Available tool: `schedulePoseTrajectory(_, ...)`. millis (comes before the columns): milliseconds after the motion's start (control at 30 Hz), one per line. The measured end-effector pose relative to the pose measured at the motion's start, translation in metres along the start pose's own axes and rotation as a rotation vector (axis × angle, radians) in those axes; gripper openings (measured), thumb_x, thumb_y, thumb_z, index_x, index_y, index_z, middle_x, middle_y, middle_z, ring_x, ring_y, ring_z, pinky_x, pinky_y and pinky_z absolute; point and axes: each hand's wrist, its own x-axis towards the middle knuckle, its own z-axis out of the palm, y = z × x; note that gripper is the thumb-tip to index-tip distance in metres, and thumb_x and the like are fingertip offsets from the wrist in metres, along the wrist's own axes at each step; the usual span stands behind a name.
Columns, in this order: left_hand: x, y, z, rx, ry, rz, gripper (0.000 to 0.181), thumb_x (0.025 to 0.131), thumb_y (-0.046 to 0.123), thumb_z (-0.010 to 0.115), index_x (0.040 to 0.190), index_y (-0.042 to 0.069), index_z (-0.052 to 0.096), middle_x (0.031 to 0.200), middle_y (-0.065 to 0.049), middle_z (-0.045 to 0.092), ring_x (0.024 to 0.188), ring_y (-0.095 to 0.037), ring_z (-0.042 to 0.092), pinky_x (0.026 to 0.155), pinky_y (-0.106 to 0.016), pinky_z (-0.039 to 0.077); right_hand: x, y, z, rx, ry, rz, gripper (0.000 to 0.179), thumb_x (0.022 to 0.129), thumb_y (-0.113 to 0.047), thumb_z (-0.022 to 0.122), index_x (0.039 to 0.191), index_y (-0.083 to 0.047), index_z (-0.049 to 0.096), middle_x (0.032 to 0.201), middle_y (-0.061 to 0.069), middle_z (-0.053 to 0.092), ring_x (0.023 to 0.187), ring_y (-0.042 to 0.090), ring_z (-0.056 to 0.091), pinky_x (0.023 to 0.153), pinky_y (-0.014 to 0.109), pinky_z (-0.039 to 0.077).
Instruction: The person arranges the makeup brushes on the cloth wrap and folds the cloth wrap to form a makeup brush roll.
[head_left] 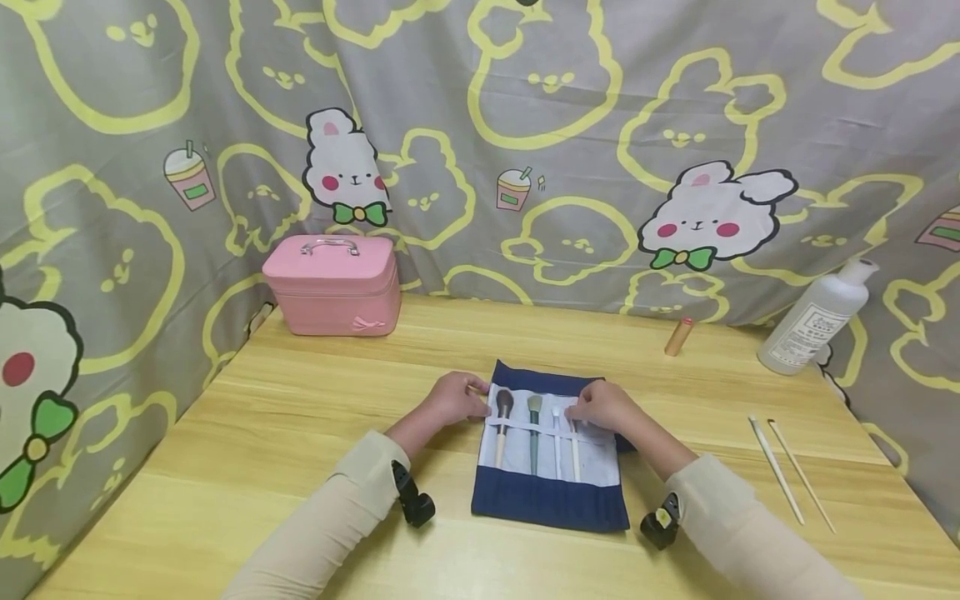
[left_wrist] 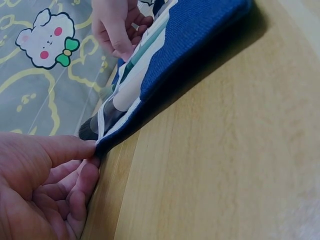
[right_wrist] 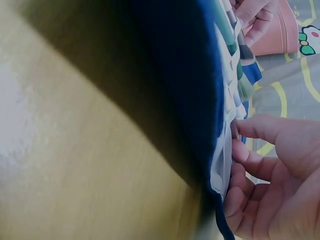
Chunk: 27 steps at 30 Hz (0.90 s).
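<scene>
A navy brush roll with a pale lining lies unfolded on the table. Under its white elastic strap sit a dark-bristled makeup brush, a green-handled brush, a slim white brush and a pale-handled brush. My left hand pinches the roll's left edge near the strap, between thumb and forefinger in the left wrist view. At the upper right of the roll, my right hand pinches the top of the pale-handled brush, whose tip is hidden by the fingers.
Two thin brushes, one white and one tan, lie on the table at right. Farther back stand a small red-topped tube, a white bottle and a pink case. A patterned curtain hangs behind.
</scene>
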Motion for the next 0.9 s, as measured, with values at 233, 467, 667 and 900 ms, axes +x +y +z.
schedulePoseTrajectory(233, 0.0, 0.0, 0.0, 0.0, 0.0, 0.001, 0.033, 0.073, 0.009, 0.077, 0.104, 0.006, 0.067, 0.071, -0.003, 0.063, 0.059, -0.015, 0.058, 0.055, -0.027, 0.043, -0.004, -0.001, 0.0, -0.01, -0.016, -0.022, 0.035, 0.08, -0.029, 0.069, 0.054, -0.009, 0.056, 0.046, -0.006, 0.035, 0.045, 0.009, 0.034, 0.044, 0.022, 0.028)
schedulePoseTrajectory(467, 0.0, 0.001, 0.001, -0.005, -0.006, -0.002, 0.033, 0.073, 0.009, 0.076, 0.105, 0.006, 0.067, 0.072, -0.002, 0.063, 0.06, -0.015, 0.058, 0.055, -0.027, 0.044, -0.007, -0.001, -0.005, 0.015, -0.034, -0.018, 0.034, 0.082, -0.031, 0.067, 0.058, -0.008, 0.058, 0.049, -0.004, 0.037, 0.045, 0.01, 0.035, 0.044, 0.023, 0.031)
schedulePoseTrajectory(667, 0.0, 0.001, 0.001, 0.004, -0.003, 0.001, 0.033, 0.073, 0.01, 0.076, 0.105, 0.006, 0.067, 0.073, -0.003, 0.063, 0.06, -0.016, 0.058, 0.056, -0.027, 0.044, -0.011, 0.009, -0.016, 0.143, -0.006, -0.044, 0.027, 0.089, -0.03, 0.06, 0.082, -0.004, 0.061, 0.069, 0.005, 0.056, 0.057, 0.016, 0.048, 0.051, 0.028, 0.041)
schedulePoseTrajectory(900, -0.001, 0.001, 0.0, 0.004, 0.004, 0.0, 0.033, 0.073, 0.009, 0.076, 0.105, 0.005, 0.067, 0.074, -0.003, 0.063, 0.06, -0.015, 0.058, 0.056, -0.027, 0.045, -0.03, 0.039, -0.042, 0.236, 0.118, -0.121, 0.04, 0.092, -0.026, 0.056, 0.117, 0.004, 0.052, 0.091, 0.017, 0.062, 0.078, 0.026, 0.059, 0.064, 0.035, 0.048)
